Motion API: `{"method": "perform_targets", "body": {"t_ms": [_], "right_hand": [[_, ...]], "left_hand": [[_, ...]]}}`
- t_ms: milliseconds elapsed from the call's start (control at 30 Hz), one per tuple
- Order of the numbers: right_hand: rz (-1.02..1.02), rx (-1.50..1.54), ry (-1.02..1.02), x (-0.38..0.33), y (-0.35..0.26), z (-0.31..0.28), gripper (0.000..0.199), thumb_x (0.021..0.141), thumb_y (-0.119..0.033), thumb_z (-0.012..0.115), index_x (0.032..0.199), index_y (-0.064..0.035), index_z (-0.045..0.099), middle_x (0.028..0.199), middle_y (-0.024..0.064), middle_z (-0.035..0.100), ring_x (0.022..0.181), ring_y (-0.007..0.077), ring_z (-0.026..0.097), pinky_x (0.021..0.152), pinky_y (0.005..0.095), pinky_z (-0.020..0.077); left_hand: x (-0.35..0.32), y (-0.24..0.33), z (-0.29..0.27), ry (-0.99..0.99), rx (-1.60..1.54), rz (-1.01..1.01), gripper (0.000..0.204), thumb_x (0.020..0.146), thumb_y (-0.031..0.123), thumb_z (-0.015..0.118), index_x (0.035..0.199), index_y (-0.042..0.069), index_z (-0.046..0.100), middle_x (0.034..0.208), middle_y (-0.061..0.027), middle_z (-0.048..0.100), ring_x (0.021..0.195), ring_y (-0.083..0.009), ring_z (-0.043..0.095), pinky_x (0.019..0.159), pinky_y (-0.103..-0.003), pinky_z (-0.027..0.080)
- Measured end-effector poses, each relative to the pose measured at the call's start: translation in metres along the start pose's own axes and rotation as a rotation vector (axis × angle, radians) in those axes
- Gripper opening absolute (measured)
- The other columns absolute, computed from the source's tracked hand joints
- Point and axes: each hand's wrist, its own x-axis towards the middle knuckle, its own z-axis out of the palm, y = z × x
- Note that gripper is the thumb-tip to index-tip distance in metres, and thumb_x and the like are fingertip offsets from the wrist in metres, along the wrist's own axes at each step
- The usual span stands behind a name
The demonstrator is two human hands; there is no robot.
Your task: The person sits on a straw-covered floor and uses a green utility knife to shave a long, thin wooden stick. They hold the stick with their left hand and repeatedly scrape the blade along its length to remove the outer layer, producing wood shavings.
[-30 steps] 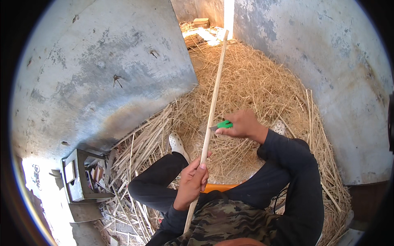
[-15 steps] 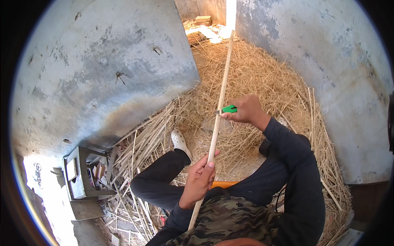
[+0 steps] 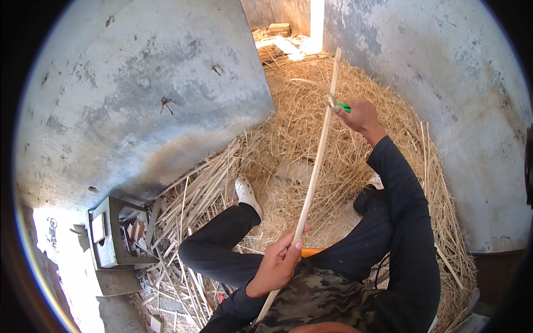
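Observation:
A long pale bamboo strip (image 3: 317,166) slants up and away from my lap. My left hand (image 3: 276,268) is closed around its lower part, with the thumb on top. Well up the strip, my right hand (image 3: 361,115) grips a green-handled knife (image 3: 343,107). The knife meets the strip close to its far end; its blade is hard to make out there. A thin curled shaving (image 3: 304,81) stretches left from the cutting spot.
Loose straw-coloured shavings (image 3: 355,83) cover the floor ahead. A pile of cut strips (image 3: 202,177) lies on the left. A small wooden cabinet (image 3: 114,233) stands at far left. Weathered grey walls (image 3: 139,83) rise on both sides. My foot wears a white clog (image 3: 247,194).
My right hand has pushed the knife farther up the strip, away from me, and a shaving now curls off. The strip's far end has swung right; my left hand has shifted slightly right and down.

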Motion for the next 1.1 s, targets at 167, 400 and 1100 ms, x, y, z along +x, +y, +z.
{"method": "perform_targets", "body": {"t_ms": [167, 400, 1100], "right_hand": [[0.325, -0.066, -0.088, 0.018, 0.055, -0.01, 0.08, 0.087, -0.077, 0.033, 0.057, -0.0075, 0.056, 0.052, 0.0072, 0.049, 0.049, 0.0219, 0.048, 0.048, 0.0408, 0.0376], [0.684, -0.127, -0.091, -0.024, 0.17, -0.027, 0.081, 0.089, -0.076, 0.032, 0.06, -0.0036, 0.053, 0.053, 0.0055, 0.041, 0.054, 0.0212, 0.044, 0.053, 0.0421, 0.0342], [-0.32, 0.152, -0.143, -0.058, -0.104, -0.004, 0.07, 0.07, -0.079, 0.059, 0.054, -0.012, 0.051, 0.047, 0.0065, 0.05, 0.042, 0.027, 0.054, 0.04, 0.0387, 0.0383]], "left_hand": [[-0.026, -0.009, 0.001, -0.07, 0.031, -0.071, 0.041, 0.102, 0.019, 0.046, 0.141, 0.003, 0.044, 0.073, 0.0079, 0.042, 0.061, -0.0005, 0.035, 0.054, -0.018, 0.029], [-0.052, -0.029, -0.012, -0.025, 0.01, -0.206, 0.041, 0.101, 0.022, 0.05, 0.139, 0.005, 0.048, 0.072, 0.0052, 0.051, 0.061, 0.0003, 0.042, 0.054, -0.017, 0.035], [0.027, -0.003, -0.016, 0.18, -0.063, 0.115, 0.05, 0.1, 0.015, 0.051, 0.146, 0.001, 0.036, 0.064, 0.0068, 0.039, 0.051, -0.0006, 0.035, 0.045, -0.017, 0.03]]}}
